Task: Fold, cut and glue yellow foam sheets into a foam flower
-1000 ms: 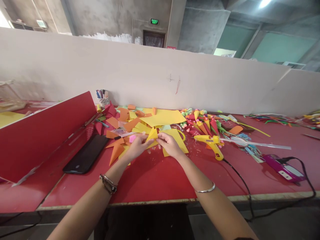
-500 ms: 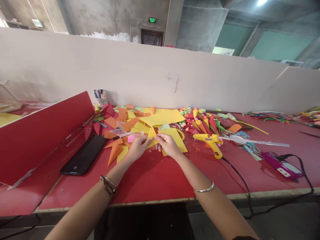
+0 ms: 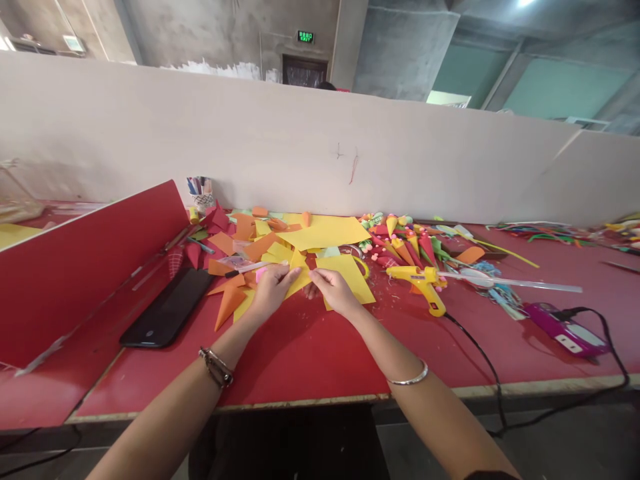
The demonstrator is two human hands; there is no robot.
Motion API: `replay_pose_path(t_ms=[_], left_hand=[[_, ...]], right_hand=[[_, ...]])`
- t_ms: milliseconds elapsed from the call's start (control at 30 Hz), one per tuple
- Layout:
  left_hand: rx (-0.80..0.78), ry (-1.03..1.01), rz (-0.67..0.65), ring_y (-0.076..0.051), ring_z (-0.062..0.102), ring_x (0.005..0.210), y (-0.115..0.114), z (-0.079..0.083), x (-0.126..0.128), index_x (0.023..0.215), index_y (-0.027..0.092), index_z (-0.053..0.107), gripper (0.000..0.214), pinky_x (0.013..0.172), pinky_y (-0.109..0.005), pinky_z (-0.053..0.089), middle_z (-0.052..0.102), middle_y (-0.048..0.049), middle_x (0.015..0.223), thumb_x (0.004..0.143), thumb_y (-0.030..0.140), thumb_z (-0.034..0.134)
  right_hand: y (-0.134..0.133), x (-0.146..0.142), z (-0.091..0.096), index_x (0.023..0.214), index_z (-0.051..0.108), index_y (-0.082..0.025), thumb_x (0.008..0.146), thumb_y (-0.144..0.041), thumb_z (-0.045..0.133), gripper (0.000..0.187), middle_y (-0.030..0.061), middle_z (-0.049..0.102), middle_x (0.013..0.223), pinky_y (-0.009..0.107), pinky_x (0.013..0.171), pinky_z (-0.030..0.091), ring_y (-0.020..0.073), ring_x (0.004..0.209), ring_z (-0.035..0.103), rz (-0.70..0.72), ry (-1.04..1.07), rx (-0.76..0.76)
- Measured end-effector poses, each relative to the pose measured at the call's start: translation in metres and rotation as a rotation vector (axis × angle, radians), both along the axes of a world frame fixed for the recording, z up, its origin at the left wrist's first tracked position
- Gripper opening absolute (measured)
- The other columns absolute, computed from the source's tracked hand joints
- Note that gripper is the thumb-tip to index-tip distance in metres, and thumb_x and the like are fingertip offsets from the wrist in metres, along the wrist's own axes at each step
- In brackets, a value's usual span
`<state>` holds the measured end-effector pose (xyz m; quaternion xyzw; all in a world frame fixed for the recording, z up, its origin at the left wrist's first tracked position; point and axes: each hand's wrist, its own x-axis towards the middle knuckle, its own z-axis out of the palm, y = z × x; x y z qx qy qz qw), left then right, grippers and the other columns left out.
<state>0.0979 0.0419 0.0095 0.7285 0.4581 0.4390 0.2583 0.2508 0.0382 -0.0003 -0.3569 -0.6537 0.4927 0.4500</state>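
Note:
Between both hands is a piece of yellow paper (image 3: 299, 275), held above the red table. My left hand (image 3: 271, 291) pinches its left side, thumb on top. My right hand (image 3: 332, 288) grips the right edge between thumb and fingers; part of those fingers is hidden. Behind and below lie yellow sheets (image 3: 325, 233) and orange paper pieces (image 3: 260, 247). An orange paper cone (image 3: 230, 305) rests left of my left hand, near a black-capped pen (image 3: 243, 270). A yellow sheet (image 3: 351, 279) lies just right of my right hand.
A yellow glue gun (image 3: 420, 283) with a clear glue stick lies to the right, its cord running to a purple power strip (image 3: 567, 330). Finished small paper cones (image 3: 407, 247) are heaped behind it. At left are a black phone (image 3: 167, 310), a red board (image 3: 95, 267) and a pen cup (image 3: 201, 193).
The yellow paper has turned in my hands: its pointed tip stood up before, and now it sits lower and flatter. Both hands stay in nearly the same place.

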Motion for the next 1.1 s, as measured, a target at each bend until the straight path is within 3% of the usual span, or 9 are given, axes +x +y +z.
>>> replay_pose_path(t_ms=[300,600,667,800,933,1100], left_hand=[[-0.035,-0.029,-0.089,-0.011,0.043,0.056,-0.002,0.003,-0.003,0.052,0.014,0.053,0.036,0.053,-0.021,0.034,0.049,0.0003,0.053,0.075,0.041,0.046],[0.068,0.027,0.122,-0.009,0.035,0.05,-0.005,-0.005,0.008,0.047,0.016,0.041,0.038,0.05,-0.022,0.028,0.04,0.0031,0.048,0.078,0.039,0.044],[0.043,-0.011,0.086,-0.01,0.037,0.05,-0.006,-0.005,0.01,0.048,0.016,0.043,0.038,0.05,-0.022,0.03,0.042,0.0024,0.048,0.077,0.041,0.044],[-0.141,-0.142,-0.113,-0.011,0.043,0.049,-0.005,-0.005,0.011,0.058,0.015,0.051,0.04,0.048,-0.022,0.035,0.049,0.0006,0.049,0.08,0.045,0.038],[-0.167,-0.186,0.012,-0.009,0.042,0.043,-0.004,-0.006,0.011,0.05,0.016,0.045,0.041,0.043,-0.021,0.033,0.045,0.0019,0.043,0.078,0.046,0.041],[-0.237,-0.216,-0.104,-0.009,0.046,0.041,-0.006,-0.007,0.01,0.048,0.016,0.044,0.048,0.041,-0.021,0.035,0.049,0.0005,0.041,0.082,0.048,0.033]], right_hand=[[-0.002,0.004,0.001,0.062,0.048,-0.017,0.08,-0.047,0.042,0.035,-0.0024,0.053,0.055,0.022,0.05,0.038,0.0077,0.045,0.048,0.042,-0.173,0.052],[-0.003,-0.005,-0.005,0.071,0.05,-0.017,0.081,-0.05,0.038,0.036,-0.004,0.049,0.051,0.02,0.045,0.036,0.0071,0.042,0.045,0.037,-0.01,-0.04],[-0.003,-0.005,-0.005,0.072,0.051,-0.017,0.081,-0.05,0.037,0.037,-0.0041,0.049,0.05,0.02,0.044,0.036,0.0067,0.041,0.044,0.047,-0.035,-0.033],[-0.003,-0.004,-0.006,0.068,0.05,-0.017,0.081,-0.051,0.037,0.039,-0.0046,0.048,0.045,0.019,0.039,0.032,0.0056,0.036,0.041,0.005,-0.09,-0.013],[-0.002,-0.004,-0.008,0.07,0.052,-0.016,0.08,-0.052,0.038,0.04,-0.005,0.048,0.041,0.018,0.034,0.029,0.0059,0.031,0.04,-0.019,-0.123,-0.052],[-0.003,-0.005,-0.007,0.066,0.052,-0.016,0.078,-0.053,0.041,0.041,-0.0034,0.051,0.044,0.019,0.037,0.035,0.007,0.035,0.046,0.091,-0.014,-0.137]])
